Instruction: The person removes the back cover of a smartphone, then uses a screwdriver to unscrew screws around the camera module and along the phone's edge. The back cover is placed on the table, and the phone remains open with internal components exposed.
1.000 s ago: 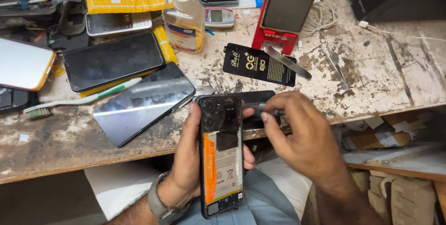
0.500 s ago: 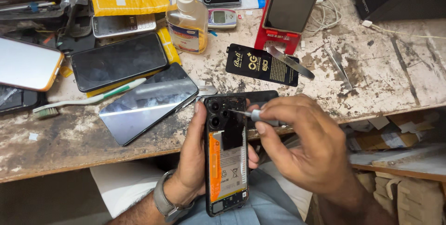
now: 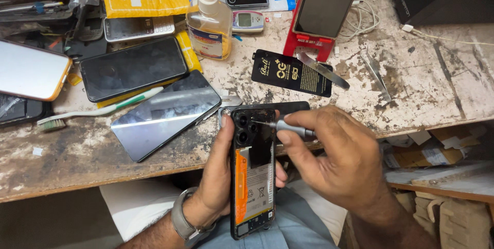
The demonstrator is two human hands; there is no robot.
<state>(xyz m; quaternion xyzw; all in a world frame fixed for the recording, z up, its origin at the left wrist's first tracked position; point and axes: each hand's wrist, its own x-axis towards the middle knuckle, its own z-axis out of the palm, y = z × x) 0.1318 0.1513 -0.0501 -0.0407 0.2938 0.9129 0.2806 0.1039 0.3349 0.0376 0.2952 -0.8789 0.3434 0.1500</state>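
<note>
A: The left hand (image 3: 218, 177) is wrapped around the opened phone (image 3: 253, 172), which is held upright over the lap, just in front of the workbench (image 3: 422, 84) edge. The right hand (image 3: 334, 161) is pinched closed on a small screwdriver (image 3: 288, 125), its tip at the top of the phone, beside the camera lenses.

B: What could go wrong?

A: The tip may slip off the screw and scratch a lens. Also a loose screw could fall past the phone onto the lap, because nothing lies under the phone to catch it.

B: And the battery?

A: It sits bare in the phone, below the screwdriver tip; a slip downward could dent it.
</note>
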